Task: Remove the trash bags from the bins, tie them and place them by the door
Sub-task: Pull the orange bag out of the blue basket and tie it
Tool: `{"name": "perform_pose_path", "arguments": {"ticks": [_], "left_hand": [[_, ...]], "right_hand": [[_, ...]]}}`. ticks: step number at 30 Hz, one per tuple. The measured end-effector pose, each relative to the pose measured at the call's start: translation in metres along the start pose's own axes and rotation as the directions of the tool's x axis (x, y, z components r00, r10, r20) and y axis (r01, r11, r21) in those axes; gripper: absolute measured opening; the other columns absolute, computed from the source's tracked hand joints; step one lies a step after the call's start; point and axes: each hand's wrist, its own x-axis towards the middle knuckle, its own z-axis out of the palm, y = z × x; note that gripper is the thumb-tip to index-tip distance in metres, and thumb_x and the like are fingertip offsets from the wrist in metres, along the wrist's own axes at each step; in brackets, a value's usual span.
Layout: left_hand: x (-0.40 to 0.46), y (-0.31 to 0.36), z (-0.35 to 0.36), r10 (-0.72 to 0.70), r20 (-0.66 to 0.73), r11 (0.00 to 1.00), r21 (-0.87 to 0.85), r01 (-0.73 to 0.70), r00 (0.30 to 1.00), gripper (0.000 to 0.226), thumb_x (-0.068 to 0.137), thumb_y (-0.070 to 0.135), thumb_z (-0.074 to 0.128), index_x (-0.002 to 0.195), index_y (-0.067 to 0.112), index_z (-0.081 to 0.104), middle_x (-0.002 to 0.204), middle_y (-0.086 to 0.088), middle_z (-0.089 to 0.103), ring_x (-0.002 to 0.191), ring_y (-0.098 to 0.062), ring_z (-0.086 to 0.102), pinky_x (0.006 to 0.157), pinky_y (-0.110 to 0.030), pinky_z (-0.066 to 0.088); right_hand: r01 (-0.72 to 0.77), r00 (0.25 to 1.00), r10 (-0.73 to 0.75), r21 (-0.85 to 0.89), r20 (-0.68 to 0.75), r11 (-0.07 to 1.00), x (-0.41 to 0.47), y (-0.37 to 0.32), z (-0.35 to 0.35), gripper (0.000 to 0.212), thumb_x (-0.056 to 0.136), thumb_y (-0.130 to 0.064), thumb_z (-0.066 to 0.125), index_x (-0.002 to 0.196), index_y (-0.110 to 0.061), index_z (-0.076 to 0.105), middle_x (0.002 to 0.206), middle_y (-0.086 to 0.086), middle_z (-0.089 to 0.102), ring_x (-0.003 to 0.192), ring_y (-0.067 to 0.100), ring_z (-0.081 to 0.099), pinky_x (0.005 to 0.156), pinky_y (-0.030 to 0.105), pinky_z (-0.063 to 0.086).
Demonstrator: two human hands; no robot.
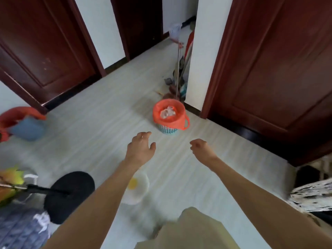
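The bin with its orange bag stands at twelve o'clock by the door. Both hands, left and right, reach empty, fingers loosely curled. Best gather the bag's rim evenly before lifting.

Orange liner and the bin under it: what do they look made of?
Orange liner: looks like thin, soft plastic film; it drapes and wrinkles over the rim, with a loop handle hanging at one side. Bin: probably rigid moulded plastic, teal, its wall perforated in a regular grid.
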Motion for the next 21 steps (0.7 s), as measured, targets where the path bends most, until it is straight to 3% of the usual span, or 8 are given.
{"name": "perform_pose_path", "arguments": {"ticks": [5,9,12,14,21], "left_hand": [[0.126,0.013,-0.016,0.102,0.039,0.995,-0.006,-0.102,0.994,0.049,0.092,0.026,0.049,0.138,0.014,0.039,0.142,-0.009,0.042,0.13,-0.028,0.04,0.104,-0.04,0.037],[0.237,0.013,-0.018,0.136,0.05,0.991,-0.024,-0.135,0.989,0.047,0.09,0.024,0.051,0.135,0.013,0.042,0.136,-0.011,0.047,0.124,-0.032,0.045,0.101,-0.043,0.041],[0.335,0.011,-0.019,0.121,0.086,0.992,-0.042,-0.118,0.989,0.054,0.084,0.032,0.043,0.134,0.01,0.045,0.135,-0.013,0.049,0.123,-0.032,0.047,0.101,-0.044,0.041],[0.394,0.011,-0.015,0.108,0.094,0.993,-0.06,-0.103,0.99,0.05,0.087,0.027,0.046,0.134,0.009,0.045,0.135,-0.014,0.049,0.124,-0.032,0.047,0.102,-0.043,0.041],[0.54,0.003,0.019,0.176,0.187,0.984,-0.053,-0.169,0.966,0.048,0.09,0.015,0.05,0.136,0.008,0.041,0.137,-0.015,0.046,0.128,-0.029,0.044,0.106,-0.038,0.037]], "right_hand": [[-0.045,0.995,0.05,0.049,-0.085,0.998,0.106,-0.045,-0.005,0.032,0.089,-0.008,0.042,0.116,-0.011,0.059,0.118,0.014,0.062,0.098,0.028,0.058,0.082,0.033,0.046],[-0.05,0.995,0.05,0.011,-0.084,0.999,0.21,-0.072,-0.003,0.033,0.09,-0.006,0.042,0.119,-0.007,0.058,0.122,0.017,0.061,0.11,0.034,0.057,0.096,0.04,0.046],[-0.096,0.989,0.099,0.038,-0.106,0.995,0.299,-0.084,-0.003,0.032,0.089,-0.005,0.043,0.118,-0.006,0.058,0.119,0.019,0.062,0.093,0.027,0.056,0.085,0.035,0.046],[-0.133,0.982,0.141,0.073,-0.124,0.988,0.35,-0.089,-0.002,0.034,0.088,-0.005,0.042,0.119,-0.007,0.057,0.118,0.019,0.063,0.086,0.022,0.051,0.076,0.03,0.041],[-0.25,0.952,0.263,0.094,-0.159,0.964,0.474,-0.095,0.017,0.041,0.088,-0.007,0.036,0.127,-0.009,0.051,0.12,0.016,0.062,0.106,0.035,0.059,0.079,0.032,0.044]]}}
